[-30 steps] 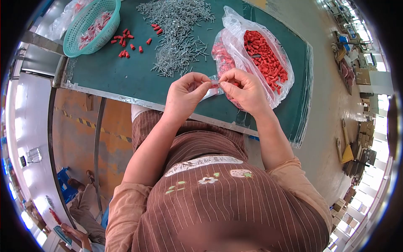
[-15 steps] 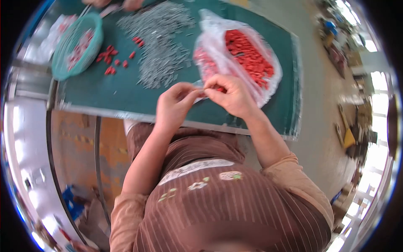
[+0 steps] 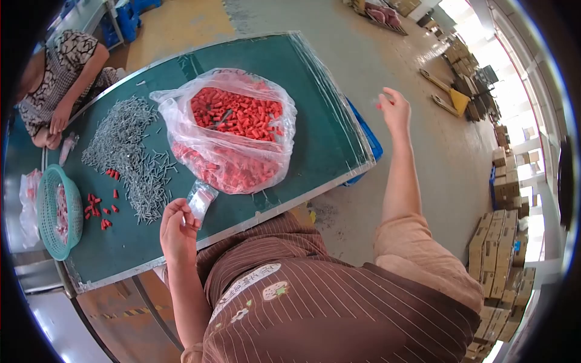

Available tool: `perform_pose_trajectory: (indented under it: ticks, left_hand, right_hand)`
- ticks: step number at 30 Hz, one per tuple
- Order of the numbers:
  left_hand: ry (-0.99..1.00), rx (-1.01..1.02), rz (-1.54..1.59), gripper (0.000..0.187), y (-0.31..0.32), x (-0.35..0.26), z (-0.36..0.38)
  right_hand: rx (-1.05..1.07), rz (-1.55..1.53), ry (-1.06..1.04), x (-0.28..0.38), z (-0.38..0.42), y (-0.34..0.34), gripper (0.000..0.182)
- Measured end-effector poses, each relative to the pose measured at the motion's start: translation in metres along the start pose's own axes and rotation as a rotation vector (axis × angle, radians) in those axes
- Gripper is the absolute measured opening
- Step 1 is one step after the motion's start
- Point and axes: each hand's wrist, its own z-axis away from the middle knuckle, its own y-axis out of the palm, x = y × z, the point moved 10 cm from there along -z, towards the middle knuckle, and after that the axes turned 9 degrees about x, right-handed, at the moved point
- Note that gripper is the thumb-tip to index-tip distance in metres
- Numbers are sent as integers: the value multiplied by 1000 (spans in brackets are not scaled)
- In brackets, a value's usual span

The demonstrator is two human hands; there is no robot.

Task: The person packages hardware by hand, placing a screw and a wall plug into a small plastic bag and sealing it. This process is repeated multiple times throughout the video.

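My left hand (image 3: 179, 233) is closed at the table's near edge, its thumb and fingers pinched around something small and pale that I cannot make out. Beside its fingertips lie small clear plastic bags (image 3: 201, 201). My right hand (image 3: 396, 114) is stretched out past the table's right edge, fingers bent together, with a small red piece (image 3: 380, 106) at the fingertips; its exact kind is blurred. A large clear bag (image 3: 284, 160) of red plastic plugs (image 3: 236, 115) stands open on the table, between my hands. Left of it spreads a heap of grey screws (image 3: 124, 136).
A green basket (image 3: 75, 212) stands at the table's left end, near loose red plugs (image 3: 93, 206). Another person (image 3: 66, 78) sits at the far left, hands at the table edge. A blue crate (image 3: 369, 139) shows below the table's right edge. Stacked cartons (image 3: 499, 242) line the right.
My hands were together in front of the plug bag; now the right has swung far out to the right. The view has turned right, bringing the blue crate and the other person's body into sight.
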Motion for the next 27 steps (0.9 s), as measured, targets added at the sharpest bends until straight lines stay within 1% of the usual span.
perform_pose_trajectory:
  ticks: [1, 2, 4, 7, 8, 11, 12, 15, 16, 18, 19, 20, 22, 24, 27]
  left_hand:
    - [4, -4, 3, 29, -2, 0, 1]
    - [-2, 0, 19, 29, 2, 0, 1]
    - [-18, -12, 71, 31, 7, 2, 1]
    - [-47, 18, 140, 33, 6, 10, -3]
    - [-47, 28, 169, 32, 7, 10, -4]
    - [-23, 72, 230, 28, 10, 8, -1]
    - [-16, 70, 255, 27, 10, 6, 1]
    - [4, 94, 353, 24, 19, -4, 7]
    - [14, 98, 395, 24, 21, -7, 9]
    - [38, 110, 457, 23, 17, -10, 12]
    - [57, 83, 460, 23, 12, -11, 13]
    - [70, 58, 463, 23, 8, -11, 13]
    - [87, 15, 434, 24, 2, -10, 13]
    - [105, -19, 370, 23, -2, -10, 11]
    - [166, -5, 310, 23, -4, -10, 6]
  right_hand:
    - [-5, -38, 13, 6, 4, 5, 18]
    - [97, -199, 44, 13, 11, 24, 18]
    - [304, -515, 114, 50, 37, 59, 19]
    - [617, -790, 77, 114, 79, 133, 21]
    - [676, -753, 60, 130, 87, 154, 23]
    - [710, -544, -220, 181, 96, 210, 26]
    - [739, -464, -288, 184, 94, 234, 26]
    - [630, -205, -532, 225, 107, 264, 24]
    - [693, -39, -506, 230, 113, 277, 19]
    - [528, -12, -852, 270, 140, 265, 19]
    - [436, -1, -1020, 291, 162, 254, 19]
    - [597, -80, -954, 297, 177, 259, 20]
    - [909, -232, -903, 314, 232, 257, 20]
    - [996, -289, -980, 322, 282, 253, 19]
    - [936, -215, -962, 314, 309, 266, 18]
